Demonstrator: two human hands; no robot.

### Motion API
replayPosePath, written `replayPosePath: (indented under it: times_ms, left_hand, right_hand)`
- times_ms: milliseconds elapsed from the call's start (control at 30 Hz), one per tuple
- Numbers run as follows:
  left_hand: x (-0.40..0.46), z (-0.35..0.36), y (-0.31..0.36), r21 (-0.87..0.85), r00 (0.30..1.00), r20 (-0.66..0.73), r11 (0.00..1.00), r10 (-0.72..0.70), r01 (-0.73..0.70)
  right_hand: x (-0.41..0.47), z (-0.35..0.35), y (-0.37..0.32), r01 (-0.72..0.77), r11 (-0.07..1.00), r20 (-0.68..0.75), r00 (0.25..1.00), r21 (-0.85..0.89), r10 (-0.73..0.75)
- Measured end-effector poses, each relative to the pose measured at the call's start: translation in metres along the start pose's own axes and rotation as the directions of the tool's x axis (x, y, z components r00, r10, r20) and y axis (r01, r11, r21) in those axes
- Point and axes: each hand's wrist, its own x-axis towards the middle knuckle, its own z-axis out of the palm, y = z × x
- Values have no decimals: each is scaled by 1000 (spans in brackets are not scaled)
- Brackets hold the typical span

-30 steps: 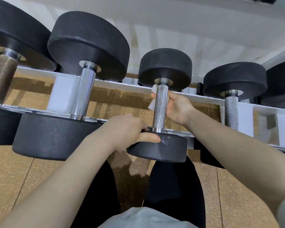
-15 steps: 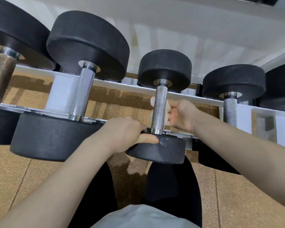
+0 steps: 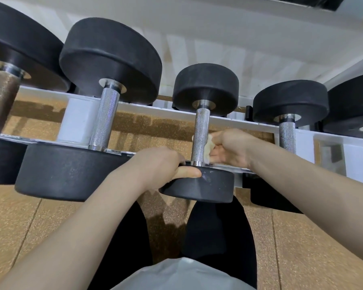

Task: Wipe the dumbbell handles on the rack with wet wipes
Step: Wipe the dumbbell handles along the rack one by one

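Note:
A small black dumbbell lies across the white rack (image 3: pixel 235 122), its knurled steel handle (image 3: pixel 200 130) pointing away from me. My left hand (image 3: pixel 161 166) grips the rim of its near head (image 3: pixel 208 187), thumb along the top edge. My right hand (image 3: pixel 231 149) holds a crumpled wet wipe (image 3: pixel 209 149) against the right side of the handle, low down near the near collar. Part of the wipe shows at the handle's left edge.
A bigger dumbbell (image 3: pixel 105 120) sits to the left, and another with a brownish handle (image 3: pixel 2 101) at the far left. A smaller dumbbell (image 3: pixel 287 130) lies to the right, a further one at the right edge. Below is speckled tan flooring (image 3: pixel 302 237) and my dark-trousered legs.
My right hand with the wipe has slid down the handle, from just under the far head to the part near the near collar. The left hand has kept its grip on the near head.

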Motion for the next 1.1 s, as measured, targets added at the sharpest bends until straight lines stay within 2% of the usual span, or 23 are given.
replayPosePath:
  times_ms: [167,233,267,300,367,400,467,500,533,600,667,800,867,967,1033,1100]
  left_hand:
    - [0,-2,2,19,999,27,999,-26,26]
    - [0,-3,3,27,999,25,999,-32,31]
    - [-1,-3,3,31,999,18,999,-30,29]
    - [-1,-3,3,37,1000,12,999,-26,25]
    - [-1,-2,2,36,1000,9,999,-21,21]
    - [-1,-2,2,29,1000,11,999,-19,19]
    - [-1,-2,2,13,1000,3,1000,-15,15]
    - [-1,-2,2,5,1000,-5,1000,-13,13]
    - [-1,-2,2,1,1000,-12,1000,-11,11]
    - [-1,-1,3,9,1000,-27,1000,-8,8]
    - [-2,0,3,21,999,-34,1000,-4,5]
    - [-1,-3,2,45,1000,3,999,-18,18]
    - [-1,-6,3,17,999,24,999,-35,35]
    - [0,-7,3,-21,998,27,998,-52,52]
    - [-1,-8,4,-27,998,38,998,-51,52]
    - [-1,-11,7,-32,995,74,997,-61,64]
  right_hand:
    - [-19,-4,-1,-81,948,26,995,-307,93]
    - [-27,-6,-13,6,853,-11,1000,-522,-14]
    - [-29,-7,-19,87,748,-39,988,-659,-149]
    - [-30,-7,-23,178,592,-40,941,-786,-335]
    - [-28,-5,-31,335,231,104,741,-913,-664]
    - [-24,-2,-33,400,103,206,656,-911,-726]
    - [-9,-2,-34,461,-162,429,566,-873,-704]
    - [2,-2,-32,448,-315,535,547,-837,-645]
    - [11,-2,-30,437,-415,602,562,-798,-566]
    - [13,-1,-26,446,-447,627,635,-775,-452]
    - [2,0,-20,487,-455,659,643,-745,-390]
    - [-16,0,-13,597,-479,753,604,-644,-259]
    - [-5,-7,-23,558,-524,753,588,-643,-296]
    - [4,-13,-34,510,-548,746,511,-663,-426]
    - [3,-11,-25,575,-581,816,450,-576,-364]
    - [-7,-10,-15,643,-602,874,424,-474,-235]
